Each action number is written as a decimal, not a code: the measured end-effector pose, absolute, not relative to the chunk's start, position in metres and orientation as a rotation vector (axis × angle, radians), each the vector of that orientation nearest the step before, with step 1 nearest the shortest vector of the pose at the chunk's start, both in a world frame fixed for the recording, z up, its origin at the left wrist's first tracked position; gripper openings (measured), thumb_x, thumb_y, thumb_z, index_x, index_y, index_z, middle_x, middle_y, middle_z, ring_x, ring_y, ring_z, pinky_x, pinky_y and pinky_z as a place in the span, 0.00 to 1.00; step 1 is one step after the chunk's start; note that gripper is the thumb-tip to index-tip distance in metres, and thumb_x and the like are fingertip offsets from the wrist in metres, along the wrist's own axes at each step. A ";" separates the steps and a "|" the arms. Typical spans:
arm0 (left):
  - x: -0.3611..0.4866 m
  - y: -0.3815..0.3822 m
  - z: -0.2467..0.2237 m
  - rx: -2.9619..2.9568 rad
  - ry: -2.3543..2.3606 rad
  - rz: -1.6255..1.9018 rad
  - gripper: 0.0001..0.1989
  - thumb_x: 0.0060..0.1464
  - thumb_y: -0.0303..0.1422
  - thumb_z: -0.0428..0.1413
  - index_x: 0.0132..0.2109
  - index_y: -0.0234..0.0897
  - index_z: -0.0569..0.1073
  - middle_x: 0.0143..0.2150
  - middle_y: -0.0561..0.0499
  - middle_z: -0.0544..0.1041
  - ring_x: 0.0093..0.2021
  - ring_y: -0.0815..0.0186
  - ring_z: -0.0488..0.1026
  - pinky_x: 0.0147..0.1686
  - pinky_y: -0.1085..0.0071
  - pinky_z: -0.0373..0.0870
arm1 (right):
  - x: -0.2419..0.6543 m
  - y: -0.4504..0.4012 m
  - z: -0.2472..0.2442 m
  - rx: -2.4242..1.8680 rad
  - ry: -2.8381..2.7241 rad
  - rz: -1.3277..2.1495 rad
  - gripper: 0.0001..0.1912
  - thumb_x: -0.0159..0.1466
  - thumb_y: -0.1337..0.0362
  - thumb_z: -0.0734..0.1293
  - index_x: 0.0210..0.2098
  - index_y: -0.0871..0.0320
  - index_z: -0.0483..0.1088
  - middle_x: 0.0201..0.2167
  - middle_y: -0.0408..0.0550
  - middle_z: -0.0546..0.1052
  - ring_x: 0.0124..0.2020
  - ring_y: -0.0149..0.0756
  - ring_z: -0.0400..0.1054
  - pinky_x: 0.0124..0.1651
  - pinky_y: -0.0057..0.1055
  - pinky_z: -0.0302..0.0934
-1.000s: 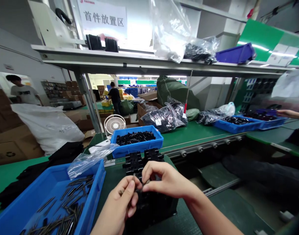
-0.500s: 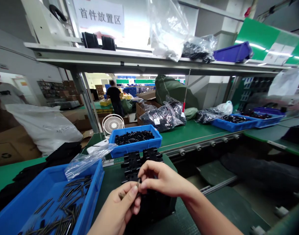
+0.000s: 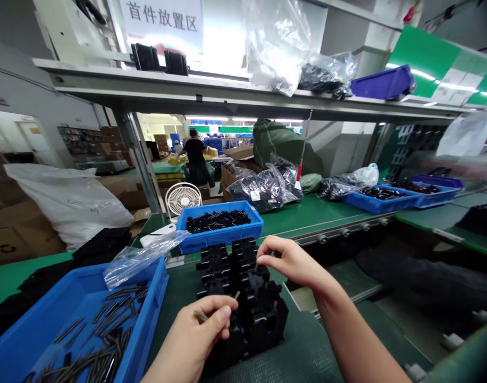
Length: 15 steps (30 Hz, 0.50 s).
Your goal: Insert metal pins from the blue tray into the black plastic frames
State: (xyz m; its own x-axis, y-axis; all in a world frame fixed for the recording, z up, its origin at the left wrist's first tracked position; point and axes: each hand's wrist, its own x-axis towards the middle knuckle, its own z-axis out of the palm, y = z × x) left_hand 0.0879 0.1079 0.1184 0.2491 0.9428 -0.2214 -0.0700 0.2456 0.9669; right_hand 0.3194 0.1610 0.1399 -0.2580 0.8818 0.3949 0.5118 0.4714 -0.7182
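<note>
My left hand (image 3: 206, 324) is closed on thin brownish metal pins (image 3: 200, 316), whose ends stick out on either side of the fingers. It is just in front of the black ridged blocks (image 3: 263, 308), which stand in two rows on the dark green surface. Over the back right of these blocks, my right hand (image 3: 285, 258) has its thumb and forefinger pinched together. A small pin seems to point down from its fingertips, partly hidden. More pins (image 3: 108, 361) lie loose in the large blue bin (image 3: 158, 298) at the lower left.
Behind the blocks is a blue tray (image 3: 223, 240) of small black parts. A white fan (image 3: 183, 199), plastic-wrapped parts (image 3: 263, 189) and more blue trays (image 3: 381, 205) stand further back. A metal shelf (image 3: 211, 88) spans above. A person (image 3: 195, 159) stands in the background.
My right hand has moved away from my left, to the right and over the blocks, which are now less covered. The left hand stays near its place, still holding pins. The background person has shifted.
</note>
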 end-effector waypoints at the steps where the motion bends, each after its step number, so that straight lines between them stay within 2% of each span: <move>1: 0.088 0.108 0.118 1.061 1.063 0.904 0.15 0.39 0.40 0.65 0.34 0.35 0.79 0.25 0.53 0.70 0.28 0.68 0.64 0.32 0.71 0.61 | 0.324 0.165 0.137 -1.213 -1.947 0.546 0.04 0.60 0.66 0.68 0.29 0.59 0.72 0.31 0.42 0.74 0.34 0.31 0.66 0.38 0.27 0.58; 10: 0.088 0.110 0.116 1.035 1.068 0.894 0.16 0.39 0.39 0.65 0.35 0.35 0.79 0.26 0.53 0.70 0.27 0.70 0.64 0.32 0.72 0.62 | 0.336 0.188 0.109 -1.335 -2.096 0.506 0.04 0.60 0.66 0.68 0.29 0.59 0.73 0.31 0.43 0.74 0.34 0.32 0.67 0.38 0.27 0.58; 13: 0.087 0.112 0.114 1.054 1.060 0.890 0.15 0.41 0.39 0.64 0.36 0.35 0.79 0.25 0.54 0.70 0.27 0.70 0.64 0.31 0.73 0.62 | 0.333 0.189 0.107 -1.348 -2.161 0.499 0.02 0.58 0.67 0.70 0.31 0.59 0.74 0.32 0.44 0.74 0.36 0.34 0.67 0.41 0.28 0.58; 15: 0.087 0.112 0.113 1.079 1.047 0.898 0.14 0.42 0.39 0.63 0.35 0.36 0.78 0.26 0.54 0.70 0.27 0.70 0.63 0.31 0.73 0.61 | 0.327 0.184 0.111 -1.347 -2.174 0.465 0.06 0.57 0.66 0.71 0.35 0.59 0.74 0.35 0.45 0.73 0.40 0.36 0.66 0.45 0.30 0.58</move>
State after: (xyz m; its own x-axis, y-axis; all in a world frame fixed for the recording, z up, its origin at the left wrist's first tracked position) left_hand 0.0870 0.1117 0.1133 0.2680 0.9391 -0.2152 -0.0698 0.2417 0.9678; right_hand 0.3269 0.1837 0.1111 -0.3581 0.8968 0.2597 0.7124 0.4423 -0.5449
